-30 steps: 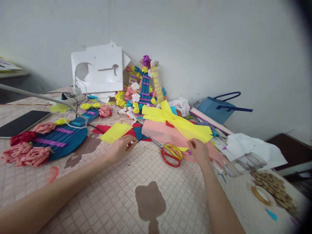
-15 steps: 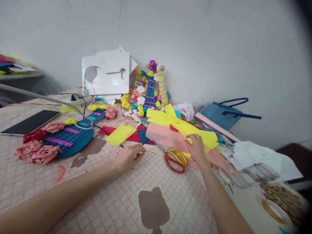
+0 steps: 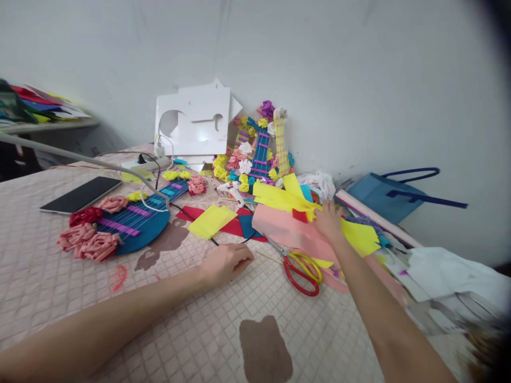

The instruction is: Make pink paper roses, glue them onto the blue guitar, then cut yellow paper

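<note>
My left hand (image 3: 227,264) rests on the tiled-pattern tabletop with its fingers curled; their undersides are hidden, so I cannot see whether they hold anything. Just beyond its fingertips lies a thin stick (image 3: 268,257). Scissors (image 3: 302,277) with one red and one yellow handle lie between my hands. Farther in, my right hand (image 3: 329,222) has its fingers stretched out over yellow crepe paper (image 3: 359,237) and pink crepe paper (image 3: 279,226). A small red piece (image 3: 299,215) sits left of those fingers. A yellow paper square (image 3: 212,222) lies beyond my left hand.
A blue paper guitar (image 3: 143,229) with paper flowers lies at left, near a dark tablet (image 3: 82,194). More decorated guitars (image 3: 260,154) lean against the wall by white cut-out boards (image 3: 194,127). A glue gun (image 3: 232,191) and a blue bag (image 3: 385,197) are farther back.
My right hand has moved forward over the yellow paper, its fingers stretching out. The view has turned slightly left. My left hand has stayed about where it was on the table.
</note>
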`<action>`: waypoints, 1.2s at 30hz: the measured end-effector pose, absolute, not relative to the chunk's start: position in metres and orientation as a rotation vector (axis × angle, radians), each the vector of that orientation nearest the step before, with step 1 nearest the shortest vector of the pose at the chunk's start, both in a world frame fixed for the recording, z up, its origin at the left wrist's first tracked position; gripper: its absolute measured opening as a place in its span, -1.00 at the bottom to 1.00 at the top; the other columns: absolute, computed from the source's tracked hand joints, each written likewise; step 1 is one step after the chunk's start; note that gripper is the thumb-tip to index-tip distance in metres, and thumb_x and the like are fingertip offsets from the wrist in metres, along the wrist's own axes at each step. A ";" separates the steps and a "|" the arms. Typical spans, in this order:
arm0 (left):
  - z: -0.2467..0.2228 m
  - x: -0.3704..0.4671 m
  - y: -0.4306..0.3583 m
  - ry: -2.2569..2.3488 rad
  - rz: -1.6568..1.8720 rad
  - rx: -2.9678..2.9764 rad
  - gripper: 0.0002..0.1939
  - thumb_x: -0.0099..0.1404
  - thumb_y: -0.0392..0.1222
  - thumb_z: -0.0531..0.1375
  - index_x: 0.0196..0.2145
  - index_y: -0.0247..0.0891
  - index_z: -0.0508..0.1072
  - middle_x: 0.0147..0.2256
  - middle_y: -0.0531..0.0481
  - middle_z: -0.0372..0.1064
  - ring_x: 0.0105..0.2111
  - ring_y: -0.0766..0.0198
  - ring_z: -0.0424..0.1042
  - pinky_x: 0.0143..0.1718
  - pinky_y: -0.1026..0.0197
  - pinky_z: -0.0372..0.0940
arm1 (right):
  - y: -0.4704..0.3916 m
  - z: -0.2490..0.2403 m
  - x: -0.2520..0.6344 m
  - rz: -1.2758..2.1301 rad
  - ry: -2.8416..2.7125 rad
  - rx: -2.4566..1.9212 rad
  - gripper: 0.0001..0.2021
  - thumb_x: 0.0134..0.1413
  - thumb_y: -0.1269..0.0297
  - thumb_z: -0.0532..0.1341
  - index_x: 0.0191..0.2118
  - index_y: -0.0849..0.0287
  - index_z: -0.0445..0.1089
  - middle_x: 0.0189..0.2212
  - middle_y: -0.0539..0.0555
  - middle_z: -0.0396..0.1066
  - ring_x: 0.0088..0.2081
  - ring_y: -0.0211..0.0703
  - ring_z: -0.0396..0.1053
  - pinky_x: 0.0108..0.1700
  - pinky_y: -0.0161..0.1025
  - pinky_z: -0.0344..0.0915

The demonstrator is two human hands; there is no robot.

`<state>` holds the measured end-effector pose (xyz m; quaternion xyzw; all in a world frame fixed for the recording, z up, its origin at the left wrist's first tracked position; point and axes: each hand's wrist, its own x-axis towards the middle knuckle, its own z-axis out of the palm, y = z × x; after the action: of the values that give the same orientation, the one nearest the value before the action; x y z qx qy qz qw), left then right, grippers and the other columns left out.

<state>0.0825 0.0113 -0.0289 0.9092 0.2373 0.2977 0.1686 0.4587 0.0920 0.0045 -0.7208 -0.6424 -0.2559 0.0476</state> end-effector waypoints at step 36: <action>-0.001 0.115 -0.013 0.933 1.345 2.383 -0.27 0.16 -0.13 0.26 0.19 -0.19 0.01 0.22 -0.33 0.01 0.21 -0.09 0.08 0.09 -0.20 0.15 | -0.089 0.132 0.343 -0.264 -2.396 -1.562 -0.76 0.15 0.27 0.03 -0.52 0.10 0.27 -0.51 0.06 0.36 -0.43 -0.14 0.31 -0.38 -0.22 0.21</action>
<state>0.1153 -0.0130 -0.0007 0.8178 0.3203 0.4616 0.1247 0.3434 -0.0892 0.1323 -0.5389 -0.8266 -0.0911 0.1343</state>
